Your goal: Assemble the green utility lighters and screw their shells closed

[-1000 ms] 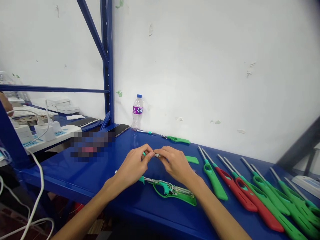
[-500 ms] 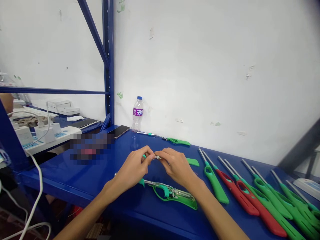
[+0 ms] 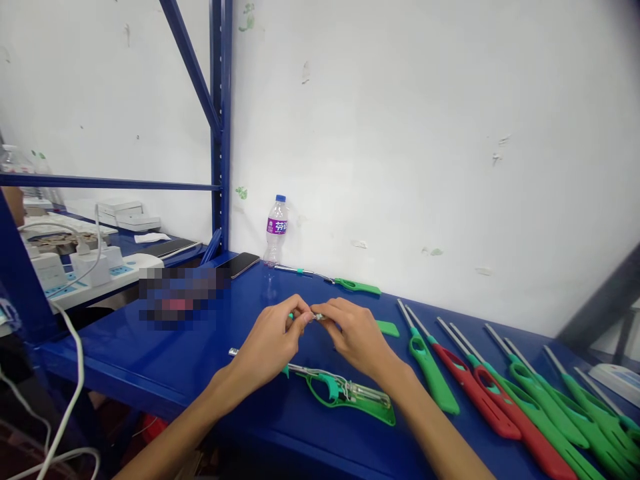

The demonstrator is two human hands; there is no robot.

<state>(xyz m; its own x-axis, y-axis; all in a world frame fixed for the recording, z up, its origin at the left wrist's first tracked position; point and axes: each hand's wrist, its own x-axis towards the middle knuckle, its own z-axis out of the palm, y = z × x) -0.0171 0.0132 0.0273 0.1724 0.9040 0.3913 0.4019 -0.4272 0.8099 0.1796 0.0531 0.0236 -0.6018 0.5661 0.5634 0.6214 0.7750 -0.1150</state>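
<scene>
Nearest me: an opened green plastic stick lighter (image 3: 345,392), its half-shell lying flat with wires and clear tank showing, sits on the blue metal shelf (image 3: 150,360) just under my wrists.
Left hand (image 3: 270,340): fingers pressed together, thumb and forefinger pinching one end of a tiny silvery metal part (image 3: 317,316); a bit of teal plastic shows at the fingertips.
Right hand (image 3: 356,335): fingertips closed on the other end of the same part, so both hands meet above the open lighter.
The part itself: held in the air between my fingertips, too small to make out in detail.
Doing it well: I judge that short, steady finger pressure with both wrists low over the shelf would keep the piece from slipping; if it drops, it should land by the open shell.
Right of my right hand: a small green plastic cover piece (image 3: 387,328), then a row of whole green and red stick lighters (image 3: 500,393), side by side.
Beyond my hands: another green lighter (image 3: 356,287) by the wall, a clear water bottle with a purple label (image 3: 276,230), and a dark phone (image 3: 239,264).
</scene>
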